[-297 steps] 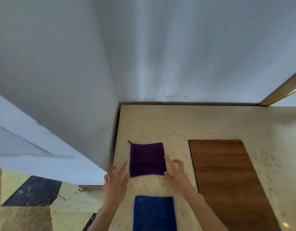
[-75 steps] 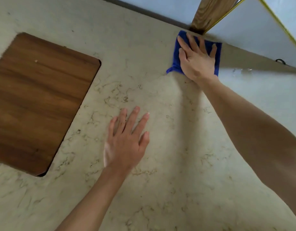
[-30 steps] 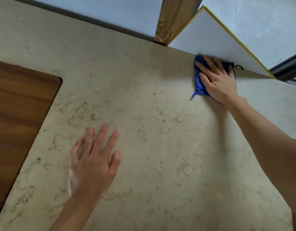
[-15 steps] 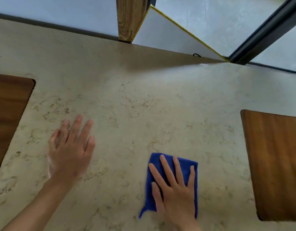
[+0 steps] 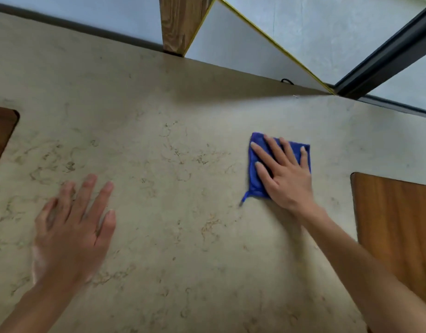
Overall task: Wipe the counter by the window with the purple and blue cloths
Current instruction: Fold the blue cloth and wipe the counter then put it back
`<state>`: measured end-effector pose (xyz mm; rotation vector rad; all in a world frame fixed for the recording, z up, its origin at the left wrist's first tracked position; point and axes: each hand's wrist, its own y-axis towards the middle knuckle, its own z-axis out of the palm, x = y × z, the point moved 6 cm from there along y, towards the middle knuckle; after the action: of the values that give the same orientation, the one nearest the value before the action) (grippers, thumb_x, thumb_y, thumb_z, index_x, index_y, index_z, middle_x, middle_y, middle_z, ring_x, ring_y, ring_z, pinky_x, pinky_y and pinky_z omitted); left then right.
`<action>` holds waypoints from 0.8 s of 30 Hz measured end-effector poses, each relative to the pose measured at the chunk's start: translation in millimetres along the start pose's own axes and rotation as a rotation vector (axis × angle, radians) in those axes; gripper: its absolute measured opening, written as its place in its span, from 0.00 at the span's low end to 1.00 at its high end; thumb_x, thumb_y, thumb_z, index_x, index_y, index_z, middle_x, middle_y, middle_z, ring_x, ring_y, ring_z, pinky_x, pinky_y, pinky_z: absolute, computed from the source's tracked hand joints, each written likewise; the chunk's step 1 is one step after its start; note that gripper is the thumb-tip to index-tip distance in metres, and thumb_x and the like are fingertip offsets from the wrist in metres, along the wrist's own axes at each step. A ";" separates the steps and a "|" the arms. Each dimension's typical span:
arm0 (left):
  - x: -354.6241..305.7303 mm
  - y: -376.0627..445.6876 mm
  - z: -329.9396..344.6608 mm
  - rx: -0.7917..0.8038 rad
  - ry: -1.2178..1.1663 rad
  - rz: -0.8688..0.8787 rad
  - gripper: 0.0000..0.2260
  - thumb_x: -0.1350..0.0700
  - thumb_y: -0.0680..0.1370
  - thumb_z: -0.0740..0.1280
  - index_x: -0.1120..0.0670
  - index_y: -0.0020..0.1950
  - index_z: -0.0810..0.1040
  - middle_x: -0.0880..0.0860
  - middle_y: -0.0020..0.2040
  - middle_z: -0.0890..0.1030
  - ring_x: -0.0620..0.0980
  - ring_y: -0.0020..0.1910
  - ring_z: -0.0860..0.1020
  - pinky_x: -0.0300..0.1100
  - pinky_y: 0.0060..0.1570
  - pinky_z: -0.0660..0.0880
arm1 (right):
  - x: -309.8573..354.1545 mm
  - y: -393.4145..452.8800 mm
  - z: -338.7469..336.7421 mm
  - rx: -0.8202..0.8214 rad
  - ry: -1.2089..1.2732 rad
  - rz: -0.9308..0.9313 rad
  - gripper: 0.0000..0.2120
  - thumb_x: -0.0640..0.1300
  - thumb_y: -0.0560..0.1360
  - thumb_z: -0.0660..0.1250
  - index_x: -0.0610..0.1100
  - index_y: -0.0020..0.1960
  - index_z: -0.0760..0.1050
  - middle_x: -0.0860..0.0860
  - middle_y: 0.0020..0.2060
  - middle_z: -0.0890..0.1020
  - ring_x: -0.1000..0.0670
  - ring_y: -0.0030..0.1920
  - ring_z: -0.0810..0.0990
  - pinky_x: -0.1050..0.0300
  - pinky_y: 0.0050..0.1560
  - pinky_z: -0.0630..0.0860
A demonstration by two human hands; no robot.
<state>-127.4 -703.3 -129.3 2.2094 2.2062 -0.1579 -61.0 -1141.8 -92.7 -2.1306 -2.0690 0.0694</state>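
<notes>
Now you are pressing the blue cloth [image 5: 254, 181] under your flat, open right hand [image 5: 282, 175]; be sweeping the table [image 5: 173, 131] in overlapping passes, left hand [image 5: 71, 227] bracing, empty.

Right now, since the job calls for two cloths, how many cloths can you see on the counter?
1. A folded blue cloth lies on the beige marble-patterned counter, pressed flat under the right hand. No purple cloth shows; it may lie outside the view. The left hand is bare.
</notes>
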 end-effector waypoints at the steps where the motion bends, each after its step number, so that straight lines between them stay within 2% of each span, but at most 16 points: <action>1: 1.8 -0.2 3.1 -0.019 0.002 0.003 0.27 0.39 0.81 0.46 0.37 0.81 0.53 0.41 0.84 0.49 0.44 0.82 0.44 0.49 0.78 0.47 | -16.0 31.4 -5.4 -0.004 0.008 0.013 0.24 0.65 0.81 0.43 0.73 0.77 0.46 0.62 0.82 0.54 0.51 0.83 0.52 0.33 0.80 0.45; 4: 3.0 2.4 5.9 -0.033 0.001 0.029 0.27 0.38 0.80 0.47 0.37 0.81 0.54 0.41 0.84 0.51 0.45 0.82 0.45 0.50 0.77 0.48 | -45.6 103.1 -21.7 0.007 0.003 -0.016 0.22 0.66 0.82 0.42 0.77 0.75 0.44 0.62 0.82 0.54 0.51 0.83 0.52 0.35 0.81 0.44; 8: 0.5 0.1 2.9 -0.054 -0.022 0.040 0.27 0.39 0.80 0.47 0.38 0.81 0.55 0.42 0.84 0.52 0.44 0.81 0.46 0.49 0.77 0.48 | -57.7 143.4 -32.0 0.020 0.024 0.000 0.24 0.68 0.81 0.39 0.74 0.76 0.46 0.59 0.83 0.54 0.49 0.83 0.50 0.35 0.81 0.42; 12: -5.8 2.2 -4.9 -0.071 -0.069 0.057 0.26 0.40 0.81 0.47 0.37 0.81 0.53 0.39 0.83 0.48 0.43 0.80 0.44 0.56 0.76 0.56 | -58.7 155.9 -37.1 0.003 0.009 -0.021 0.25 0.67 0.81 0.40 0.72 0.78 0.47 0.60 0.83 0.53 0.46 0.83 0.51 0.35 0.81 0.42; 15: -8.9 -0.5 -8.9 -0.048 -0.028 0.033 0.26 0.39 0.81 0.45 0.36 0.80 0.51 0.38 0.83 0.47 0.43 0.81 0.45 0.49 0.76 0.52 | -56.7 159.6 -34.6 -0.003 0.003 -0.020 0.25 0.66 0.81 0.40 0.71 0.78 0.48 0.60 0.83 0.53 0.47 0.83 0.51 0.34 0.81 0.42; 18: -12.0 -2.6 -15.6 -0.035 0.005 0.000 0.26 0.39 0.81 0.43 0.37 0.81 0.53 0.44 0.83 0.57 0.53 0.81 0.58 0.44 0.77 0.48 | -48.0 144.9 -32.1 -0.029 0.012 -0.004 0.25 0.65 0.82 0.40 0.70 0.79 0.47 0.61 0.83 0.51 0.50 0.83 0.48 0.34 0.81 0.42; 21: -10.6 -0.5 -19.3 -0.005 0.020 -0.010 0.26 0.40 0.81 0.45 0.36 0.81 0.51 0.46 0.82 0.60 0.55 0.80 0.60 0.51 0.75 0.54 | -10.6 89.8 -21.2 -0.008 0.021 -0.054 0.25 0.64 0.82 0.40 0.69 0.79 0.46 0.62 0.83 0.49 0.51 0.83 0.46 0.34 0.81 0.41; 24: -10.6 -2.3 -15.8 0.008 -0.005 -0.001 0.25 0.40 0.82 0.45 0.35 0.80 0.49 0.47 0.82 0.61 0.55 0.80 0.60 0.51 0.75 0.55 | 41.6 0.0 -1.9 -0.044 0.023 -0.132 0.25 0.62 0.83 0.43 0.67 0.80 0.49 0.62 0.82 0.52 0.50 0.83 0.50 0.31 0.80 0.46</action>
<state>-128.8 -712.6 -112.6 2.2098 2.2076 -0.1723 -59.3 -1100.5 -87.2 -2.0031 -2.2114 -0.0182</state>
